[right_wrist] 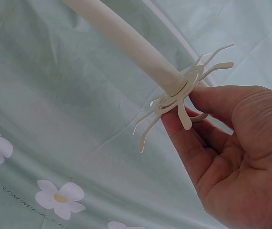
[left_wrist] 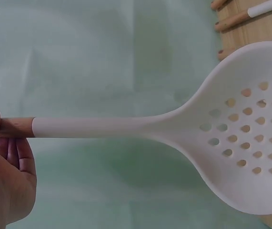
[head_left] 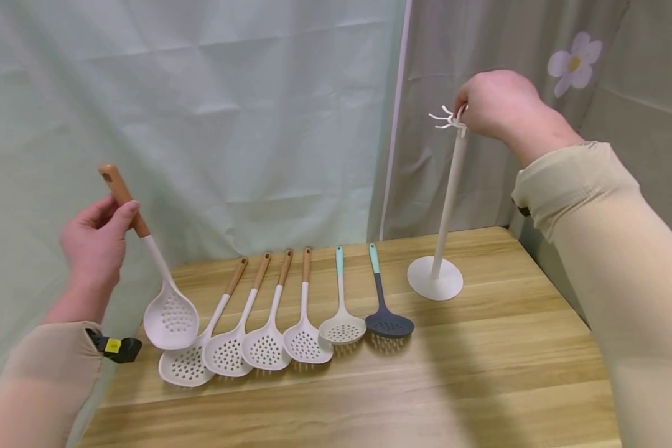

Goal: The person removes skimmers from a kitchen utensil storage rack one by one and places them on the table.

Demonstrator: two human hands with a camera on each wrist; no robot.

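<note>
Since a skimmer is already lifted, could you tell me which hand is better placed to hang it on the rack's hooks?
Probably the left hand: it grips the raised skimmer by its wooden handle, while the right hand holds the hook ring atop the white stand.

Soft, even, bright light is seen throughout. Faint shadows are cast on the bench toward the viewer. No glare is noted. Slight softness is shown in both wrist views' backgrounds, with mild edge stretching overhead.
</note>
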